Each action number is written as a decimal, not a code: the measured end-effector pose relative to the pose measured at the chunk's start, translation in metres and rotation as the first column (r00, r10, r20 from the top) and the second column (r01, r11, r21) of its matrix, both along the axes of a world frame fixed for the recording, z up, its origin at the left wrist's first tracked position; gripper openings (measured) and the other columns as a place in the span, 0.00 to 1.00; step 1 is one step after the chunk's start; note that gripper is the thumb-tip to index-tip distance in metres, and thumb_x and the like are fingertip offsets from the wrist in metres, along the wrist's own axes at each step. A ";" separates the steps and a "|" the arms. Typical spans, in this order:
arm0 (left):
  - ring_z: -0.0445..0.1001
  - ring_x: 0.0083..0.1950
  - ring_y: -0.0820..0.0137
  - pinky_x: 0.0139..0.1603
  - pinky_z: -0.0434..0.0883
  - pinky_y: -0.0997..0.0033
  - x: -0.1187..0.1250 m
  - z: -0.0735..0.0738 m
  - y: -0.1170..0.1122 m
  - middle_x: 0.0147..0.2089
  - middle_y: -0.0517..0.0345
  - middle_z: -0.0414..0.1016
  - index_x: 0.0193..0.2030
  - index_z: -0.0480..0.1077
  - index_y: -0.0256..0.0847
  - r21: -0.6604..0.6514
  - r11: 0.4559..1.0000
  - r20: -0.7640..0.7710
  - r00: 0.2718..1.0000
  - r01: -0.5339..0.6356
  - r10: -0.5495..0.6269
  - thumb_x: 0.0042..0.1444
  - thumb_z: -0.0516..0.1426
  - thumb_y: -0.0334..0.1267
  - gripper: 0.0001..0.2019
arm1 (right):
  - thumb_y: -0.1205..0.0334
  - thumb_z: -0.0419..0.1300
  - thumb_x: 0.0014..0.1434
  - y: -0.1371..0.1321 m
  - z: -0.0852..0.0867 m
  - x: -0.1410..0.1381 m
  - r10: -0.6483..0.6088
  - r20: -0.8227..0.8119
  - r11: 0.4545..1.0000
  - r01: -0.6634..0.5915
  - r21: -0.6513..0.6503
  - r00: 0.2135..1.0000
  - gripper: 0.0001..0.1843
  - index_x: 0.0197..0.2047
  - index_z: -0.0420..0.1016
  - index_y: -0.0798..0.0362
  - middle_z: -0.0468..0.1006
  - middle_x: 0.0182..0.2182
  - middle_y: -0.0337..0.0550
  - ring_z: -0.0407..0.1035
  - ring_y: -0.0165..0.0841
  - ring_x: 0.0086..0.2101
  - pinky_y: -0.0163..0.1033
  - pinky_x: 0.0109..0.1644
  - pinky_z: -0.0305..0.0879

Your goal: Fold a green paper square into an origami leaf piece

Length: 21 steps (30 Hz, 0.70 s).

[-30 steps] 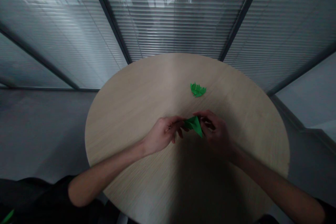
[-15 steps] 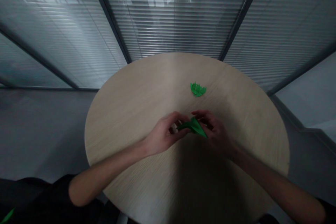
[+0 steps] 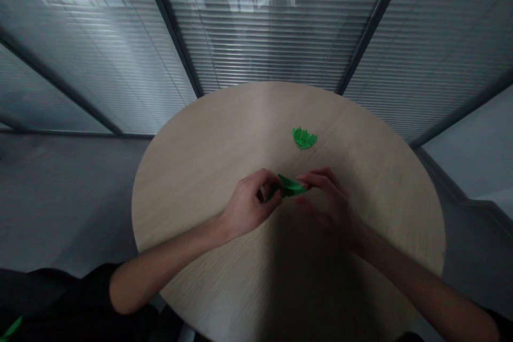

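Over the middle of the round table, my left hand point(image 3: 251, 200) pinches a folded piece of green paper point(image 3: 292, 186) between thumb and fingers. The paper's pointed end sticks out to the right, and its left end is hidden in my fingers. My right hand point(image 3: 328, 200) is close beside that end with thumb and fingers spread apart. Its fingertips are at the paper's tip, though I cannot tell whether they touch it. Beyond both hands lies a small bunch of green folded pieces point(image 3: 304, 139) with jagged points on top.
The round wooden table point(image 3: 192, 160) fills the middle of the view. Glass panels with blinds point(image 3: 264, 53) stand behind its far edge. Grey floor point(image 3: 72, 187) shows at the left. At the lower left corner a green bit point(image 3: 13, 327) rests against black fabric.
My right hand has loosened its hold on the green paper and its fingers have spread. The paper has turned in my left hand, so its tip points right instead of down to the right.
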State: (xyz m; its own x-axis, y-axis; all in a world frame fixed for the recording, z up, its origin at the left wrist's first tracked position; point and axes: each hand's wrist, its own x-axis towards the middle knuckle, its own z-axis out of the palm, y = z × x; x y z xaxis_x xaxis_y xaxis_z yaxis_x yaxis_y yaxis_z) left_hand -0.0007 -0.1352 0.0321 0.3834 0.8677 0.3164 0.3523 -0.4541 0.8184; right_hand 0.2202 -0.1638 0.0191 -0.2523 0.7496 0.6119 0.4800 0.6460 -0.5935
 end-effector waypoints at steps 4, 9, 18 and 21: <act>0.64 0.26 0.76 0.26 0.62 0.76 0.000 -0.002 0.000 0.27 0.64 0.67 0.40 0.74 0.38 0.008 1.000 -0.008 1.000 -0.014 0.014 0.62 0.60 0.33 0.02 | 0.65 0.64 0.66 0.001 -0.004 -0.004 -0.045 0.087 0.995 0.038 0.089 0.995 0.15 0.56 0.73 0.46 0.75 0.45 0.47 0.74 0.39 0.44 0.46 0.47 0.76; 0.67 0.29 0.73 0.28 0.65 0.73 0.001 -0.002 -0.001 0.32 0.60 0.70 0.41 0.74 0.38 0.064 0.998 0.019 0.999 0.025 -0.026 0.61 0.61 0.33 0.03 | 0.70 0.62 0.67 0.004 -0.005 -0.008 -0.032 0.006 0.998 0.032 0.053 0.999 0.09 0.47 0.76 0.47 0.80 0.37 0.42 0.77 0.35 0.38 0.42 0.43 0.74; 0.75 0.54 0.63 0.55 0.72 0.59 0.000 0.003 0.001 0.53 0.48 0.74 0.47 0.70 0.40 0.068 0.978 0.167 0.964 0.199 -0.207 0.62 0.62 0.32 0.08 | 0.67 0.66 0.64 0.000 -0.003 -0.011 -0.033 -0.228 0.975 -0.019 -0.222 0.973 0.04 0.41 0.78 0.48 0.84 0.34 0.37 0.81 0.31 0.34 0.35 0.40 0.77; 0.76 0.49 0.65 0.50 0.73 0.61 0.001 0.001 -0.002 0.49 0.49 0.76 0.45 0.69 0.40 -0.039 0.966 0.188 0.951 0.255 -0.244 0.64 0.61 0.33 0.06 | 0.66 0.67 0.63 -0.001 -0.004 -0.012 -0.016 -0.287 0.965 -0.060 -0.254 0.958 0.04 0.40 0.77 0.48 0.84 0.33 0.38 0.81 0.32 0.34 0.35 0.40 0.78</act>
State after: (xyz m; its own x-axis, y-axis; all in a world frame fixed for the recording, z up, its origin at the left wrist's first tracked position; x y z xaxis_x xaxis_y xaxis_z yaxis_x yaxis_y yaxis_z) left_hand 0.0006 -0.1370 0.0334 0.5319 0.7717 0.3487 0.0787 -0.4550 0.8870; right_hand 0.2081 -0.1649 0.0154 -0.1146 0.8872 0.4469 0.2537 0.4611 -0.8503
